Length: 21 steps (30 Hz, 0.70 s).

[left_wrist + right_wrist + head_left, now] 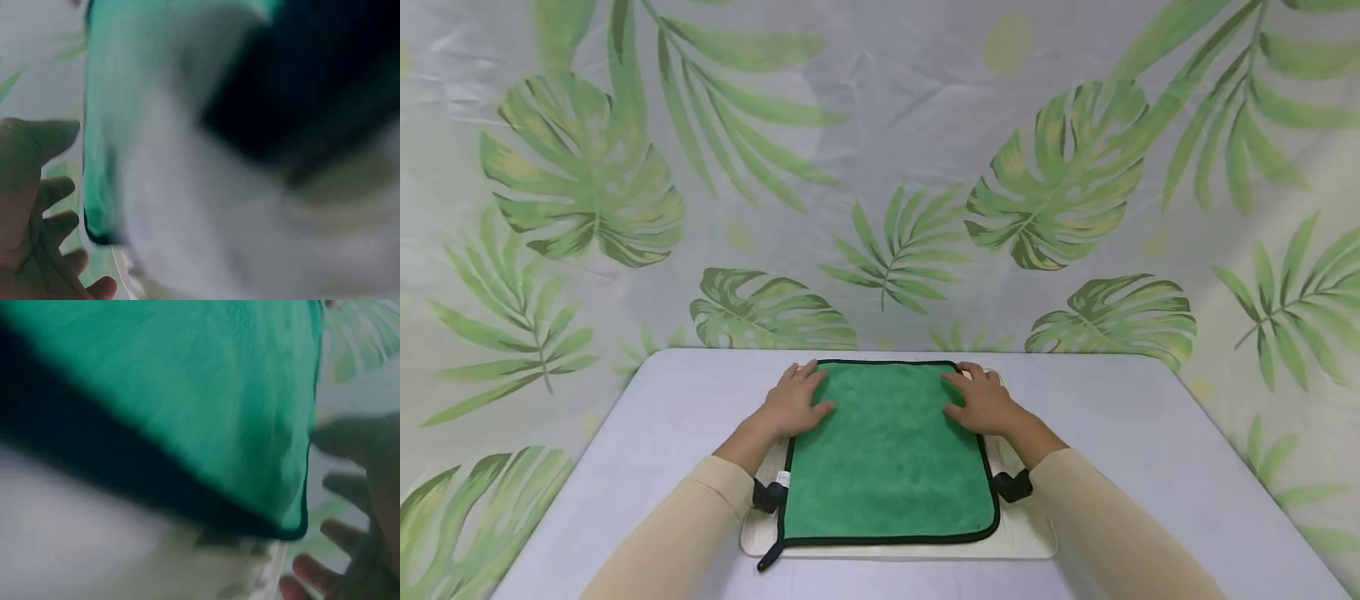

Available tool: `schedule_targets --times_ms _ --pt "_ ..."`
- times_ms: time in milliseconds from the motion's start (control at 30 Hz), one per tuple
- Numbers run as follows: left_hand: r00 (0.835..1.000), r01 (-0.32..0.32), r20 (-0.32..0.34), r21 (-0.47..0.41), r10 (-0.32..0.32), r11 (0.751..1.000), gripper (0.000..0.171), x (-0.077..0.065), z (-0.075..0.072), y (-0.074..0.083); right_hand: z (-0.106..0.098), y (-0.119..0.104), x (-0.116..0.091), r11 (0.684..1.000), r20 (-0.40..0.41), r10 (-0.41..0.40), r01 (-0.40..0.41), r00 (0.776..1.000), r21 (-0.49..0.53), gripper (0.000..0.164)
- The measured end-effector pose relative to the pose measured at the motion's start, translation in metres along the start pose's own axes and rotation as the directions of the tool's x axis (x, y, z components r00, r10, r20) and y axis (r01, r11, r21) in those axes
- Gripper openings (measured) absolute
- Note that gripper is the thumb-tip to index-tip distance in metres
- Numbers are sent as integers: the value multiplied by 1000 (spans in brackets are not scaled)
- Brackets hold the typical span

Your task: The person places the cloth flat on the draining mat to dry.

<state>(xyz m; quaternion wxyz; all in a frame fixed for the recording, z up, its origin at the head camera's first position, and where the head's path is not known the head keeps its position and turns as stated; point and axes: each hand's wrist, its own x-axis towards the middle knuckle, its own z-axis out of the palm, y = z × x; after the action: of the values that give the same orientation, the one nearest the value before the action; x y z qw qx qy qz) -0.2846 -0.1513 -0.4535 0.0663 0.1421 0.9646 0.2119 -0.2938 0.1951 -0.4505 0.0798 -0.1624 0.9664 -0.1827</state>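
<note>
A green cloth [887, 458] with black edging lies spread flat on a cream tray [1030, 542]. A white label and a black hanging loop [771, 556] stick out at its near left. At the far left edge of the cloth, my left hand [797, 404] rests with fingers spread and loose. Mirroring it, my right hand [985, 404] is at the far right edge, fingers apart. In the left wrist view the left hand's fingers [59, 187] hold nothing; the right wrist view shows the same for the right hand [356, 506]. Much of both wrist views is blurred.
The tray lies on a white-covered table [1150, 458]. Behind it hangs a curtain [910, 125] printed with green leaves. Black straps [1015, 486] at both wrists sit close to the cloth's side edges.
</note>
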Motion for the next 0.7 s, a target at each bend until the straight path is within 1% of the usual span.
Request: schedule_targets --times_ms 33,100,133,200,300,400,467,533,633,700 --pt "1000 -12 26 32 12 999 67 2 1 3 0 -3 2 1000 33 -12 13 999 -29 65" --pt "996 -24 85 81 17 996 71 4 3 7 1 -8 5 998 114 -3 11 993 -67 73" --pt "994 -21 108 103 10 994 74 4 4 7 1 -9 6 997 148 9 2 989 -78 77" --pt "990 17 137 139 -36 990 77 3 5 7 1 -8 6 994 192 35 -14 981 -110 82" --pt "985 77 140 183 -103 980 81 0 4 3 0 -4 1 988 210 68 -37 975 -150 85" --pt "983 90 140 205 -120 975 85 -8 4 4 -1 -8 -9 984 201 54 -18 978 -178 86" --pt "984 53 156 218 -89 974 88 -17 5 7 -1 -14 -20 985 212 23 15 977 -173 88" --pt "981 -6 191 218 -37 976 94 -31 7 14 0 -22 -34 986 244 -17 57 970 -160 91" --pt "967 -104 249 207 51 973 108 -55 10 21 2 -31 -58 986 296 -61 104 953 -132 97" --pt "960 -137 269 194 82 971 116 -70 12 23 4 -32 -73 982 305 -81 128 949 -137 99"
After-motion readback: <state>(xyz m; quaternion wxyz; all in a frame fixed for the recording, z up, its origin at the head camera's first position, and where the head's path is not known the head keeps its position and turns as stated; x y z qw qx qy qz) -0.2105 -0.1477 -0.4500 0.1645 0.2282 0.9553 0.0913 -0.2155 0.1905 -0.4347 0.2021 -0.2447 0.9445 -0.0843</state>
